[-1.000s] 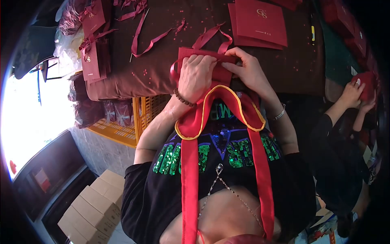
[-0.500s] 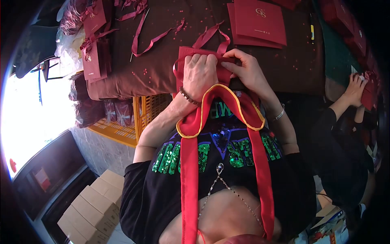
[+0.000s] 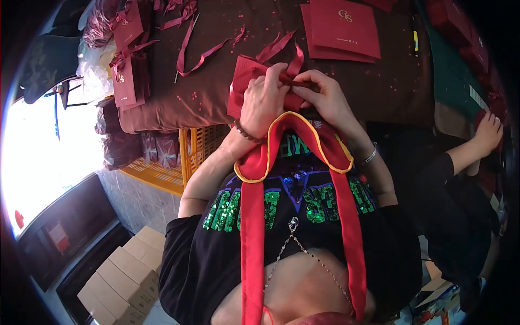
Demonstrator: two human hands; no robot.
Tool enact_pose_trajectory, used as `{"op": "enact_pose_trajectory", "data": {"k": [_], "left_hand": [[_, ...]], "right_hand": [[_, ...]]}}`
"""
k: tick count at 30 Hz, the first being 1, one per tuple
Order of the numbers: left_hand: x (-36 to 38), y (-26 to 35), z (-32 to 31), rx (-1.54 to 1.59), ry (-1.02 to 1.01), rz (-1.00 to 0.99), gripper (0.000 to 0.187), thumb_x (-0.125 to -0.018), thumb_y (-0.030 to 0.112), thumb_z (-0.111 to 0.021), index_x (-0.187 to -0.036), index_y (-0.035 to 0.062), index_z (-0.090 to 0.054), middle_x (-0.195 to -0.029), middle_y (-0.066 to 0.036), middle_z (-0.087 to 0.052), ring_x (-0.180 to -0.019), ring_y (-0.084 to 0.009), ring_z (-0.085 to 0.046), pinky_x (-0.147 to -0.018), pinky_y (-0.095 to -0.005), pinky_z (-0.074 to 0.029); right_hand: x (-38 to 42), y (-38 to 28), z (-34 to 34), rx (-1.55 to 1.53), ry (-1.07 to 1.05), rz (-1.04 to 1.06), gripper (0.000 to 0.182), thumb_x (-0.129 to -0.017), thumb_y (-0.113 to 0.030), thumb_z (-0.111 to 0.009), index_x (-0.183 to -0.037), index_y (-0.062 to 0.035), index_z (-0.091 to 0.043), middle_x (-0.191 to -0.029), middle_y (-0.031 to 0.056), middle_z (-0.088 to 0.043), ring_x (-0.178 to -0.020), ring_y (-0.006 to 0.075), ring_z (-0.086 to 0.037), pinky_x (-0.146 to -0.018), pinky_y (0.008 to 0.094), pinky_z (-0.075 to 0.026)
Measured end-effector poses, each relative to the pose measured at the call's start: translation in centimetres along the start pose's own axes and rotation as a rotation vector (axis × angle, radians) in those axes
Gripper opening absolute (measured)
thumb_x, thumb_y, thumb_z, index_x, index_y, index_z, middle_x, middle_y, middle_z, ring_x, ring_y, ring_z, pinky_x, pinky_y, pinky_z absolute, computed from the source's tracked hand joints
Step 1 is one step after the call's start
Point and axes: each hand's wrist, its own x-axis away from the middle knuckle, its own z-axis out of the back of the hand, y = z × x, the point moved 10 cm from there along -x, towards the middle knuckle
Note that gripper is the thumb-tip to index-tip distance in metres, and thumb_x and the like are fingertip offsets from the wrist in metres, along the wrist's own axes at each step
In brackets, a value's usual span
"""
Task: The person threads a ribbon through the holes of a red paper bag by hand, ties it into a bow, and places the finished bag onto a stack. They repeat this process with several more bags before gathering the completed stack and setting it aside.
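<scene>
At the table's front edge a red paper bag [image 3: 238, 89] lies tilted under both hands. My left hand [image 3: 264, 100] rests over it with bent fingers, closed on its red ribbon near the bag's top edge. Facing it, my right hand [image 3: 324, 97] pinches the ribbon beside the bag, thumb and index finger together. Loops of dark red ribbon [image 3: 296, 58] stick out beyond the fingers. The part of the ribbon between the two hands is mostly hidden.
Flat red bags [image 3: 346, 30] lie at the table's back. Loose ribbons [image 3: 203, 60] and finished bags [image 3: 124, 81] are at the left. A yellow crate [image 3: 189, 154] stands below the brown-covered table [image 3: 379, 86]. A co-worker's hand [image 3: 487, 132] is at the right, cardboard boxes [image 3: 122, 273] lower left.
The red bag has turned and tilted to the left. My left hand has shifted slightly and raised its index finger. The co-worker's hand has moved right.
</scene>
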Motion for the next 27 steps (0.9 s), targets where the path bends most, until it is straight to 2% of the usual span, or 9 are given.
{"op": "enact_pose_trajectory", "data": {"k": [2,8,9,10,14,18,20,22,27], "left_hand": [[-0.2,-0.7,-0.5,0.139,-0.171,0.086,0.034,-0.078,0.006,-0.060,-0.110,0.0027,-0.046,-0.077,-0.014,-0.063,-0.075,-0.0322,-0.060,-0.065,-0.0433,-0.046],[-1.5,0.6,1.3,0.138,-0.073,-0.014,0.025,-0.076,0.013,-0.065,-0.091,0.0044,-0.047,-0.066,-0.013,-0.061,-0.060,-0.0326,-0.060,-0.052,-0.0407,-0.048],[-1.4,1.3,1.3,-0.026,-0.067,-0.076,0.023,-0.075,0.015,-0.067,-0.087,0.0060,-0.049,-0.063,-0.012,-0.059,-0.058,-0.0309,-0.060,-0.051,-0.0397,-0.046],[-1.3,2.0,1.2,-0.189,-0.061,-0.137,0.022,-0.074,0.017,-0.068,-0.083,0.0076,-0.051,-0.059,-0.010,-0.057,-0.056,-0.0292,-0.059,-0.050,-0.0388,-0.045],[-1.6,3.2,2.8,-0.347,0.005,-0.184,0.019,-0.071,0.022,-0.069,-0.079,0.0116,-0.056,-0.075,-0.003,-0.058,-0.077,-0.0214,-0.055,-0.069,-0.0358,-0.037],[-2.0,-1.1,1.2,-0.042,-0.175,0.029,0.021,-0.068,0.027,-0.072,-0.080,0.0128,-0.062,-0.082,0.000,-0.059,-0.081,-0.0212,-0.052,-0.073,-0.0373,-0.034],[-2.4,-1.2,1.4,-0.114,-0.203,0.039,0.021,-0.071,0.033,-0.070,-0.079,0.0134,-0.066,-0.080,-0.001,-0.060,-0.083,-0.0217,-0.053,-0.074,-0.0377,-0.035],[-2.3,-2.8,0.0,0.108,-0.376,0.150,0.025,-0.076,0.037,-0.064,-0.081,0.0127,-0.068,-0.079,-0.002,-0.062,-0.086,-0.0220,-0.054,-0.076,-0.0383,-0.035],[-3.3,-4.6,-0.7,0.240,-0.456,0.243,0.030,-0.082,0.036,-0.059,-0.085,0.0079,-0.069,-0.075,-0.006,-0.065,-0.073,-0.0247,-0.060,-0.069,-0.0374,-0.043]], "right_hand": [[0.0,-1.3,0.0,0.085,0.000,0.114,0.016,-0.085,-0.008,-0.061,-0.098,-0.0002,-0.060,-0.089,0.0016,-0.057,-0.078,0.0076,-0.055,-0.062,0.0206,-0.047],[-0.4,-6.0,0.2,0.367,-0.123,0.308,0.017,-0.082,-0.006,-0.061,-0.097,0.0013,-0.062,-0.088,0.0038,-0.057,-0.078,0.0097,-0.056,-0.065,0.0225,-0.046],[-0.3,-6.6,0.1,0.451,-0.129,0.335,0.018,-0.080,-0.006,-0.061,-0.097,0.0000,-0.063,-0.090,0.0092,-0.062,-0.081,0.0180,-0.062,-0.073,0.0269,-0.048],[-0.2,-6.6,0.1,0.454,-0.130,0.332,0.018,-0.080,-0.006,-0.061,-0.097,0.0000,-0.063,-0.090,0.0092,-0.062,-0.081,0.0180,-0.062,-0.073,0.0269,-0.048],[-0.5,-5.4,-0.3,0.410,-0.181,0.263,0.018,-0.080,-0.005,-0.061,-0.097,0.0020,-0.061,-0.086,0.0060,-0.058,-0.081,0.0126,-0.057,-0.072,0.0242,-0.045],[0.1,-5.9,-0.7,0.467,-0.125,0.362,0.022,-0.077,-0.009,-0.067,-0.095,0.0015,-0.061,-0.087,0.0075,-0.058,-0.081,0.0141,-0.057,-0.072,0.0253,-0.045],[0.4,-6.1,-0.9,0.493,-0.080,0.357,0.023,-0.076,-0.010,-0.068,-0.095,0.0015,-0.060,-0.086,0.0077,-0.058,-0.081,0.0144,-0.057,-0.071,0.0256,-0.045],[0.6,-6.2,-1.0,0.524,-0.041,0.351,0.024,-0.075,-0.010,-0.069,-0.094,0.0014,-0.060,-0.086,0.0079,-0.058,-0.081,0.0148,-0.057,-0.071,0.0260,-0.045],[0.6,-5.6,-0.8,0.507,0.072,0.300,0.022,-0.075,-0.010,-0.069,-0.091,0.0018,-0.059,-0.085,0.0082,-0.057,-0.078,0.0158,-0.057,-0.070,0.0264,-0.045]]}}
